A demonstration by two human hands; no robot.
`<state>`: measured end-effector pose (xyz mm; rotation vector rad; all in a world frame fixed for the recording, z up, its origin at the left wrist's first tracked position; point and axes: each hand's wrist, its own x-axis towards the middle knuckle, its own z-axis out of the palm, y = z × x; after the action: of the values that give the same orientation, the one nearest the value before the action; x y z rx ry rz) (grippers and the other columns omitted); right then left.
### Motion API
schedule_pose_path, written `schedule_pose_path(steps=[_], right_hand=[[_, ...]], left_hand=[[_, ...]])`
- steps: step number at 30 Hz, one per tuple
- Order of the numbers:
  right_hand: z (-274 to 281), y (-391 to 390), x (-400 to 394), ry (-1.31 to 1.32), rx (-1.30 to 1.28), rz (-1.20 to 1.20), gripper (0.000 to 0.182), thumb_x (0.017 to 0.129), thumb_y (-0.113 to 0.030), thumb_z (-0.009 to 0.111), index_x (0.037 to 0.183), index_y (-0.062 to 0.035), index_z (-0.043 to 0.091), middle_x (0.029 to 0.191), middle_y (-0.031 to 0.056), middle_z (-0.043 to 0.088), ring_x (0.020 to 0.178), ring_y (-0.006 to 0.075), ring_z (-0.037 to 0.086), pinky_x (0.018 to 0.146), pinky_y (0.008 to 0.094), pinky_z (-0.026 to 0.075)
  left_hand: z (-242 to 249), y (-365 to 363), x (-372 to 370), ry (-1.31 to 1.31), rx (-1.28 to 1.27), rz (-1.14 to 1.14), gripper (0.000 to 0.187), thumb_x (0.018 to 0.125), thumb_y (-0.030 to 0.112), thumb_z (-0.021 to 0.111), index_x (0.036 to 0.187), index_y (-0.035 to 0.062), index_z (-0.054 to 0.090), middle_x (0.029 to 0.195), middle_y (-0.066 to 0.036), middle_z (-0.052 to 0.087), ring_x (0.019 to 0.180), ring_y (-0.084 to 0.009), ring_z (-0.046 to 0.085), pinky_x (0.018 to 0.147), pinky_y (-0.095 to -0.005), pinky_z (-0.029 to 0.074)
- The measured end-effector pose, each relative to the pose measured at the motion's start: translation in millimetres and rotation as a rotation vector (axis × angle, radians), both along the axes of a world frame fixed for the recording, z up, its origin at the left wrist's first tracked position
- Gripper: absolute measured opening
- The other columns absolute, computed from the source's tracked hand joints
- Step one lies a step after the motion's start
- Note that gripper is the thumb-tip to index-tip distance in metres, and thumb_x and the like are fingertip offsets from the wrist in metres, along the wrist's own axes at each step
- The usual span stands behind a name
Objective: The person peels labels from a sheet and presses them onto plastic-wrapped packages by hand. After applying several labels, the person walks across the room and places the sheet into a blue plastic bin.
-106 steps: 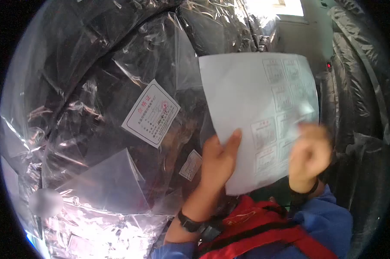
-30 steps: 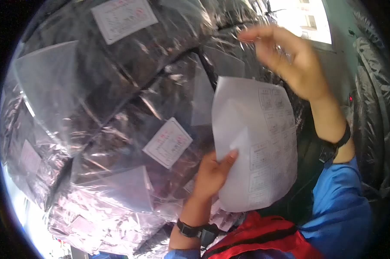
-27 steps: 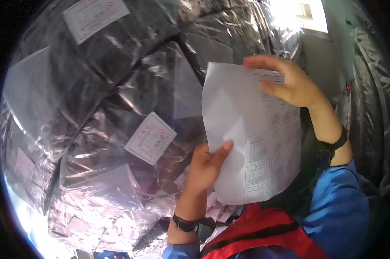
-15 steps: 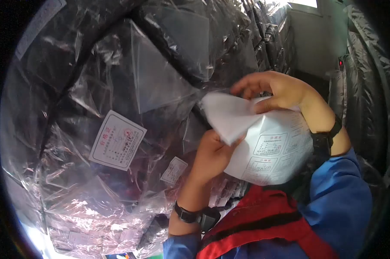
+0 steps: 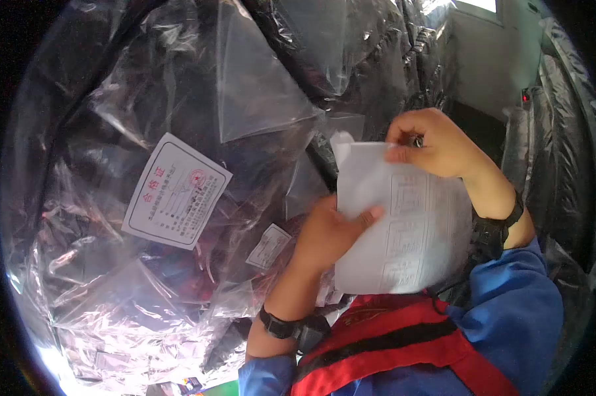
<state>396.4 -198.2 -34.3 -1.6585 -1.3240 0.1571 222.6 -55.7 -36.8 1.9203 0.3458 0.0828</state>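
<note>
A stack or fold of white paper sheets [image 5: 370, 257] is held up in front of my chest, with rows of printed label boxes showing faintly through. My left hand [image 5: 331, 231] grips its left edge, thumb pressed on the face. My right hand [image 5: 430, 145] pinches the upper edge between thumb and fingers. Left of my hands, a white printed card [image 5: 177, 191] with red and black lettering and a red stamp lies against the clear plastic wrap [image 5: 146, 284]. A smaller white label [image 5: 269, 247] sits between that card and my left wrist.
Plastic-wrapped dark bundles [image 5: 377, 59] rise ahead and to the left. More dark, shiny quilted bundles [image 5: 555, 145] stand on the right. A pale wall [image 5: 479, 59] with a window lies beyond the gap between them.
The paper's front flap has swung down flat, hiding the printed face that showed before. My right hand now pinches the top edge. The view has shifted slightly.
</note>
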Motion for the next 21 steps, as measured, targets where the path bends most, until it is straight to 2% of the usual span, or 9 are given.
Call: schedule_pose_path(steps=[4, 7, 8, 11, 12, 14, 17, 18, 21], right_hand=[[-3, -7, -1, 0.116, 0.046, -0.094, 0.015, 0.074, -0.013, 0.067, 0.078, -0.0002, 0.061, 0.067, 0.0069, 0.06, 0.064, 0.0155, 0.059, 0.058, 0.028, 0.045], [-13, -3, -16, -0.084, 0.323, -0.263, 0.016, 0.072, -0.012, 0.068, 0.081, -0.0008, 0.062, 0.075, 0.0081, 0.061, 0.07, 0.019, 0.06, 0.063, 0.0292, 0.047], [-9, -2, -23, -0.4, 0.475, -0.484, 0.019, 0.069, -0.011, 0.07, 0.084, -0.0021, 0.063, 0.084, 0.0101, 0.062, 0.077, 0.0223, 0.061, 0.07, 0.0308, 0.048], [-20, -32, -47, -0.3, 0.394, -0.26, 0.027, 0.06, -0.003, 0.072, 0.086, -0.0021, 0.064, 0.091, 0.0106, 0.062, 0.083, 0.023, 0.06, 0.072, 0.0324, 0.047], [-23, -33, -57, -0.297, 0.385, -0.252, 0.027, 0.059, -0.003, 0.072, 0.085, -0.0019, 0.064, 0.089, 0.0105, 0.063, 0.081, 0.0235, 0.06, 0.071, 0.0326, 0.047], [-29, -31, -71, -0.293, 0.365, -0.245, 0.026, 0.058, -0.004, 0.074, 0.082, -0.0015, 0.064, 0.086, 0.0104, 0.063, 0.078, 0.0243, 0.061, 0.07, 0.0329, 0.048], [-41, -35, -71, -0.192, 0.391, -0.267, 0.024, 0.057, -0.004, 0.076, 0.078, -0.0014, 0.064, 0.083, 0.0101, 0.064, 0.075, 0.0243, 0.061, 0.067, 0.032, 0.049], [-41, -38, -71, -0.156, 0.373, -0.265, 0.018, 0.063, -0.009, 0.076, 0.076, -0.0038, 0.065, 0.083, 0.0088, 0.065, 0.075, 0.0232, 0.063, 0.067, 0.032, 0.05], [-50, -47, -69, -0.115, 0.366, -0.23, 0.015, 0.064, -0.007, 0.074, 0.075, -0.0032, 0.065, 0.081, 0.0093, 0.065, 0.075, 0.0227, 0.064, 0.066, 0.0313, 0.051]], left_hand=[[-27, -1, 0, -0.036, -0.241, -0.076, 0.02, 0.078, 0.011, 0.066, 0.093, -0.0023, 0.062, 0.083, -0.005, 0.064, 0.072, -0.009, 0.058, 0.064, -0.0246, 0.047], [-25, -7, 0, -0.044, -0.292, -0.049, 0.019, 0.079, 0.011, 0.065, 0.093, -0.0021, 0.062, 0.083, -0.006, 0.064, 0.072, -0.0091, 0.058, 0.063, -0.0239, 0.047], [-26, -8, -1, -0.068, -0.259, -0.056, 0.019, 0.079, 0.01, 0.065, 0.093, -0.002, 0.062, 0.083, -0.006, 0.064, 0.072, -0.0091, 0.058, 0.063, -0.0235, 0.047], [-24, -13, -1, -0.135, -0.268, 0.023, 0.017, 0.079, 0.01, 0.065, 0.092, -0.0017, 0.063, 0.083, -0.005, 0.064, 0.071, -0.0089, 0.058, 0.063, -0.0227, 0.047], [-23, -15, -1, -0.155, -0.289, 0.064, 0.017, 0.079, 0.009, 0.065, 0.092, -0.0016, 0.063, 0.083, -0.004, 0.064, 0.071, -0.0088, 0.058, 0.062, -0.0225, 0.047], [-25, -15, 2, -0.242, -0.211, -0.002, 0.016, 0.079, 0.009, 0.065, 0.092, -0.0016, 0.063, 0.082, -0.004, 0.064, 0.07, -0.0084, 0.057, 0.061, -0.0223, 0.047], [-33, -19, 7, -0.272, -0.231, -0.064, 0.015, 0.08, 0.009, 0.064, 0.091, -0.0014, 0.063, 0.082, -0.003, 0.064, 0.07, -0.0075, 0.057, 0.06, -0.0218, 0.047], [-34, -21, 9, -0.264, -0.26, -0.079, 0.015, 0.08, 0.009, 0.064, 0.091, -0.0013, 0.063, 0.081, -0.003, 0.064, 0.07, -0.0072, 0.057, 0.06, -0.0217, 0.046], [-29, -23, 12, -0.169, -0.174, -0.189, 0.015, 0.08, 0.008, 0.064, 0.092, -0.0009, 0.063, 0.082, -0.003, 0.063, 0.07, -0.0062, 0.056, 0.059, -0.0211, 0.046]])
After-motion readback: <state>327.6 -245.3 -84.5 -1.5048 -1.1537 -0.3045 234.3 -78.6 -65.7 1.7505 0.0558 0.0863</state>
